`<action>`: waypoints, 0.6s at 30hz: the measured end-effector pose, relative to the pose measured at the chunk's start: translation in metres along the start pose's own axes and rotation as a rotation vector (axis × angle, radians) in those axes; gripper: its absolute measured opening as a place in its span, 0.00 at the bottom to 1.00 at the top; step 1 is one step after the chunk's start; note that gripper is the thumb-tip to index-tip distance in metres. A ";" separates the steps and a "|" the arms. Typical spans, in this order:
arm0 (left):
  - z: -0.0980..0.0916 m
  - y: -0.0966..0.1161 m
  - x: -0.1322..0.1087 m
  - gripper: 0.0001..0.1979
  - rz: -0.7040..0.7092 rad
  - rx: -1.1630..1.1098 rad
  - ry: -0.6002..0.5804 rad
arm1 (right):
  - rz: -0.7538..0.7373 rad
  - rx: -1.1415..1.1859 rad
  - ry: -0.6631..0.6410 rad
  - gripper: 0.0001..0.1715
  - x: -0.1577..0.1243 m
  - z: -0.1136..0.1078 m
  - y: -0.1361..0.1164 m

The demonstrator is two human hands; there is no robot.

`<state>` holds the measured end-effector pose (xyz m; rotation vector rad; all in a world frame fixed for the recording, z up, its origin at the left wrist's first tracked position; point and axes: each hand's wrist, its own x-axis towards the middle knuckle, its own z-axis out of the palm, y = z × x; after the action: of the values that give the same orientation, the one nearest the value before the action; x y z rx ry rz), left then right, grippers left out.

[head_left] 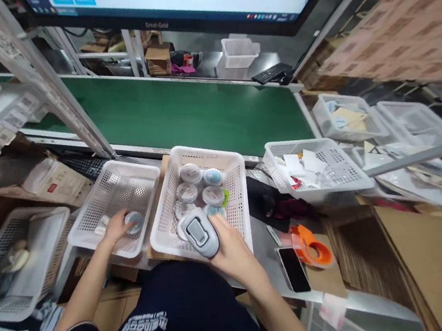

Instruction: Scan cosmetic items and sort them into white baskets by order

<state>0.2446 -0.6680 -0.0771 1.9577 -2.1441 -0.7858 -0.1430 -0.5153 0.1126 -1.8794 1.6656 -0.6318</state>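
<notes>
My left hand (117, 227) is inside the left white basket (90, 200), its fingers closed on a round, blue-lidded container (134, 222). A small white item (101, 225) lies beside that hand. Over the front of the middle white basket (207, 153), my right hand (229, 241) is wrapped around a grey handheld barcode scanner (201, 233). Beneath and beyond the scanner, several round clear and blue-lidded containers (187, 192) sit in the middle basket, with a bright green piece (226, 197) at their right. The scanner hides part of the nearest containers.
A green conveyor belt (187, 108) runs behind the baskets, under a monitor (174, 17). To the right are a basket of packets (315, 163), an orange tape dispenser (312, 248), a phone (293, 269) and cardboard sheets (431, 254). Another basket (37, 258) stands far left.
</notes>
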 end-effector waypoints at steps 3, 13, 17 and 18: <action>-0.037 0.040 0.007 0.32 0.057 -0.204 0.285 | 0.004 0.000 -0.073 0.20 0.002 0.002 -0.012; -0.059 0.224 0.025 0.35 0.646 -0.367 0.143 | 0.054 0.029 0.202 0.24 -0.016 -0.016 0.009; -0.064 0.234 0.058 0.40 0.725 -0.202 0.049 | 0.127 0.131 0.436 0.19 -0.060 -0.025 0.039; -0.066 0.221 0.066 0.37 0.689 -0.135 0.080 | 0.155 0.146 0.482 0.19 -0.070 -0.026 0.045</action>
<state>0.0669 -0.7458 0.0644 1.0362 -2.3954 -0.6730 -0.2025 -0.4520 0.1022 -1.5547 1.9709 -1.1746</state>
